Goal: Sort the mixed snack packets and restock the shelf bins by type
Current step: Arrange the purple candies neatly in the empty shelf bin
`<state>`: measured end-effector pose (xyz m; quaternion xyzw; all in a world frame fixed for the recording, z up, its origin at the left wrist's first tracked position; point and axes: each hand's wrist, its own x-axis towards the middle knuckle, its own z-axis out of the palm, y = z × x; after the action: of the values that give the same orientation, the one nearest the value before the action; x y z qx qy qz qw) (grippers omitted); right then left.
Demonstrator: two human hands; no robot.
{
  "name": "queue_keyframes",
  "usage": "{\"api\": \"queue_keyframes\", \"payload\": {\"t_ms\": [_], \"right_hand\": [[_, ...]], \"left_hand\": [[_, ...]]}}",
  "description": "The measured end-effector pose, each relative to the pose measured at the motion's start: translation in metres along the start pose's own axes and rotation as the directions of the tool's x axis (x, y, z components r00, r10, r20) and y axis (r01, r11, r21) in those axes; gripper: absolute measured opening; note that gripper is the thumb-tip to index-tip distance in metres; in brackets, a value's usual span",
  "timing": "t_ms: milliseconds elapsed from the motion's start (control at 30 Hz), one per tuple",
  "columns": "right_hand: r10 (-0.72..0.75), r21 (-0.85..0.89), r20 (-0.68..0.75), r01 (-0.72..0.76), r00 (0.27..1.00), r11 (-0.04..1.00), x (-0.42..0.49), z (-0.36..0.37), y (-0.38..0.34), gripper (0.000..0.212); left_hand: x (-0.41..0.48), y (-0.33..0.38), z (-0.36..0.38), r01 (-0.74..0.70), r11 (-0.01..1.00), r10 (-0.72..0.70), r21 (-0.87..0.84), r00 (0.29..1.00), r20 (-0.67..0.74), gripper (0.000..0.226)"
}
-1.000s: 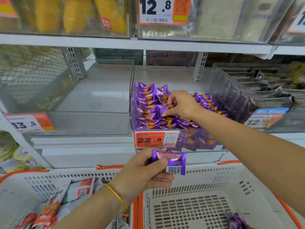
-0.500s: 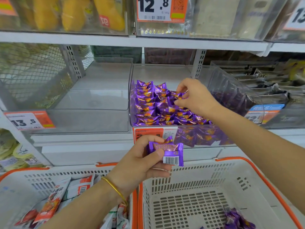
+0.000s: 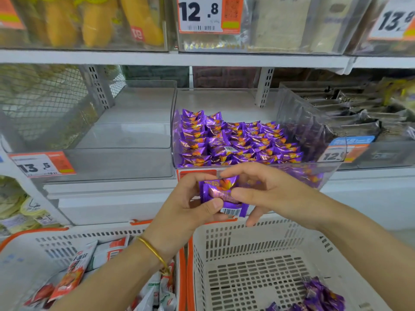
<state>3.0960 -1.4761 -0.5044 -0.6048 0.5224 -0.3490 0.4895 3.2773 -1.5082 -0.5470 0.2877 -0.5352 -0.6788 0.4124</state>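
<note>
Left hand (image 3: 190,205) grips the held packets (image 3: 221,194). They are purple and look like two stacked. The thumb lies across the front near the barcode, with the fingers curled behind.
Right hand (image 3: 269,194) pinches the same stack: index finger over the top edge, thumb on the face, other fingers loosely curled below.
The stack sits in mid-air, just in front of the middle bin (image 3: 301,122) and below its front rim. It is above the back rim of the right basket (image 3: 247,239).
The middle bin is clear plastic and holds binned packets (image 3: 235,142), purple, in rows. One of them lies barcode-up.
The right basket is white with orange trim. A few loose packets (image 3: 321,292), also purple, lie in its near right corner.
The left basket (image 3: 45,245) touches it side by side and holds red-white packets (image 3: 74,272).
The left bin (image 3: 125,153) is clear and carries a 13.5 tag (image 3: 41,166).
A bracelet (image 3: 155,254), gold, is on the left wrist.
The top shelf carries yellow snacks (image 3: 96,21) and a 12.8 tag (image 3: 208,14).
The bin at far right holds dark packets (image 3: 359,108). Their print is too blurred to read.
</note>
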Motion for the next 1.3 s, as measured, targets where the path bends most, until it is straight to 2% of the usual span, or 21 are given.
{"api": "queue_keyframes", "payload": {"t_ms": [133,267,333,467,533,633,733,800,900,1000,1067,1167,1233,1300], "right_hand": [[-0.014,0.004,0.041,0.014,0.999,1.0,0.0,-0.001,0.006,0.047],[-0.039,0.039,-0.042,0.041,0.998,0.998,0.001,0.0,0.008,0.037],[-0.008,0.108,-0.035,0.012,0.999,0.994,0.001,-0.002,0.007,0.031],[0.05,0.178,-0.025,-0.045,0.998,0.983,0.001,0.0,0.007,0.034],[0.062,0.197,-0.082,-0.045,0.995,0.979,0.004,0.002,0.008,0.023],[0.139,0.297,-0.195,-0.077,0.971,0.952,0.008,0.004,0.01,0.014],[0.182,0.4,-0.252,-0.069,0.95,0.914,0.009,0.007,0.013,0.01],[0.158,0.389,-0.27,-0.043,0.95,0.92,0.008,0.015,0.015,0.011],[0.142,0.39,-0.388,0.023,0.911,0.92,0.008,0.029,0.02,0.007],[0.041,0.266,-0.495,0.107,0.868,0.958,0.009,0.032,0.023,0.007],[-0.035,0.191,-0.493,0.147,0.869,0.971,0.007,0.032,0.023,0.008],[-0.034,0.221,-0.477,0.158,0.878,0.962,0.005,0.034,0.023,0.006],[0.015,0.274,-0.529,0.154,0.848,0.949,0.006,0.03,0.021,0.009],[0.024,0.253,-0.578,0.151,0.816,0.956,0.006,0.023,0.018,0.017]], "left_hand": [[0.002,-0.001,-0.001,-0.021,0.999,0.02,-0.041,0.999,-0.028,0.041],[0.002,0.001,0.001,0.011,0.997,-0.012,-0.077,1.0,-0.011,0.044],[0.001,0.002,0.001,0.016,0.998,-0.018,-0.067,1.0,-0.02,0.046],[0.001,0.007,0.001,-0.056,0.99,0.058,0.129,0.998,-0.012,0.042],[0.001,0.006,0.002,-0.092,0.973,0.103,0.213,0.994,-0.042,0.044],[0.002,0.005,0.002,-0.119,0.947,0.16,0.299,0.98,-0.115,0.036],[0.0,0.007,0.003,-0.163,0.921,0.205,0.353,0.975,-0.083,0.026],[-0.002,0.006,0.005,-0.148,0.933,0.183,0.327,0.98,-0.08,0.025],[-0.005,0.001,0.011,-0.105,0.965,0.138,0.241,0.983,-0.123,0.029],[-0.006,-0.002,0.017,-0.054,0.998,0.055,0.011,0.981,-0.187,0.031],[-0.005,0.0,0.019,-0.003,0.997,-0.014,-0.08,0.976,-0.219,0.038],[-0.005,0.001,0.016,0.026,0.995,-0.048,-0.096,0.97,-0.24,0.027],[-0.004,-0.001,0.014,0.04,0.996,-0.057,-0.076,0.969,-0.239,0.014],[-0.004,-0.003,0.013,0.049,0.998,-0.039,0.035,0.97,-0.238,0.02]]}}
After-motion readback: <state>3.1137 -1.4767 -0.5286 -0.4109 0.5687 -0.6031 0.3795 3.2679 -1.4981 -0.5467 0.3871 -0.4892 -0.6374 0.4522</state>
